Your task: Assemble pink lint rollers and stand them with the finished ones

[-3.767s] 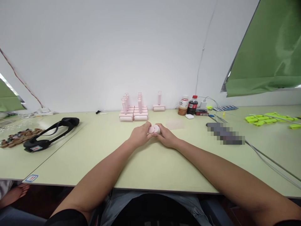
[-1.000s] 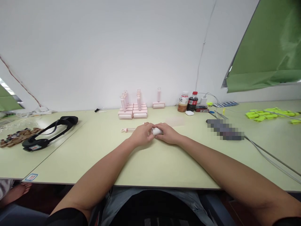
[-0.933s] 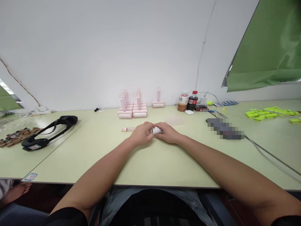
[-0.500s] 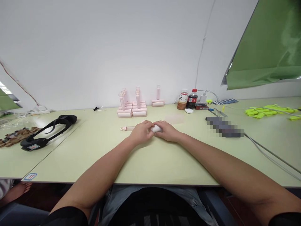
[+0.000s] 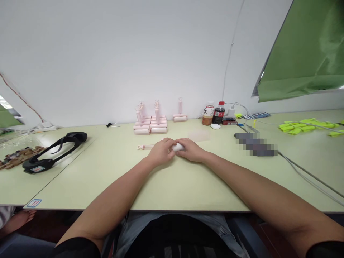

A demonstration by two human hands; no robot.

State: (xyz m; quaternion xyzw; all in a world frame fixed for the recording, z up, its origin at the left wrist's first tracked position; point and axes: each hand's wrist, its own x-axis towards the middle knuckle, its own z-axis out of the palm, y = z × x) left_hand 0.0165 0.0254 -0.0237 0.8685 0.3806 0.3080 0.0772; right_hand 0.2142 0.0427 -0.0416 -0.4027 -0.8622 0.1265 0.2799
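At the middle of the frame both hands meet over a small white roller (image 5: 178, 146) resting on the pale green table (image 5: 172, 186). The left hand (image 5: 160, 152) curls its grip around the roller's left end; the right hand (image 5: 191, 149) closes over the right end, so the piece is pinched from both sides and only a short stretch of it shows between the fingers. A thin pink handle (image 5: 146, 146) lies on the table just left of the left hand, apart from the roller as far as the picture shows.

To do this step well, I judge the wrists should rest on the table so the roller cannot skid, and the two ends should be pressed or turned squarely along one axis, not at an angle. A light, even hold looks wiser than a hard squeeze on so small a part.

Finished pink rollers (image 5: 150, 127) stand in rows above the hands, toward the wall.
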